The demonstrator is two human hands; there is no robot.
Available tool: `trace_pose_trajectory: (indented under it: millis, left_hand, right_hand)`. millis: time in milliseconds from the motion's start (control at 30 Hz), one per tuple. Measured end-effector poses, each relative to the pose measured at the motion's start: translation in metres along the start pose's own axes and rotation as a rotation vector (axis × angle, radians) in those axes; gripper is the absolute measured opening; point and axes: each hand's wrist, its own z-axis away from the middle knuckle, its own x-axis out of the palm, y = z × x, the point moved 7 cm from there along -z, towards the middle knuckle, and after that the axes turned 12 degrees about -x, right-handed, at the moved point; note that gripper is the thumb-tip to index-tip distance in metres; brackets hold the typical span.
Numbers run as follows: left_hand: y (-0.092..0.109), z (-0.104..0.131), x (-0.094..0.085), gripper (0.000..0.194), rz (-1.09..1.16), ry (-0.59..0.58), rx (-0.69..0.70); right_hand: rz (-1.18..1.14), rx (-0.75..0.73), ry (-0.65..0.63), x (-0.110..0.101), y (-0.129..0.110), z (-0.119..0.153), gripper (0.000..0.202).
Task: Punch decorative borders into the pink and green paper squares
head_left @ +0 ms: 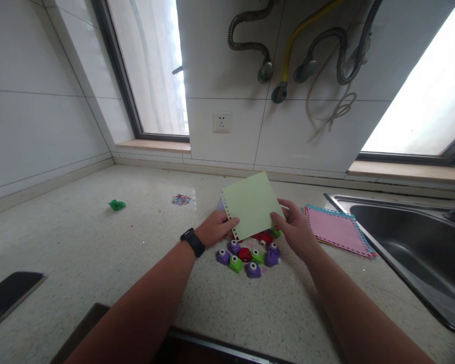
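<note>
A pale green sheet (252, 205) with a row of punched holes along its left edge is held above the counter. My left hand (217, 227) grips its lower left edge, thumb on top. At its right side my right hand (293, 227) pinches it between thumb and fingers. Several small craft punches lie below the sheet: a purple one (254, 269), a green one (235, 263) and a red one (244, 254) among them. The sheet partly covers others. A stack of punched sheets with a pink one (337, 230) on top lies right of my right hand.
A steel sink (409, 242) is at the right. Small coloured paper bits (181, 199) and a crumpled green piece (117, 205) lie on the counter (147, 182). A dark flat device (9, 296) is at the left edge. Hoses hang on the wall.
</note>
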Motion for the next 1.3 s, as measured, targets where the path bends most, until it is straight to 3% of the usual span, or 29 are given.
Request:
trace_pose_trajectory:
  millis: [633, 933, 1300]
  left_hand:
    - [-0.008, -0.004, -0.004, 0.048, 0.089, 0.024, -0.056]
    - [-0.012, -0.009, -0.013, 0.048, 0.171, 0.099, -0.046]
    - [-0.015, -0.012, -0.02, 0.042, 0.324, 0.141, -0.04]
  right_hand:
    - [0.021, -0.028, 0.024, -0.002, -0.005, 0.0, 0.046]
    - [0.063, 0.03, 0.065, -0.01, 0.009, -0.002, 0.038]
    - [0.446, -0.063, -0.03, -0.021, 0.005, -0.006, 0.025]
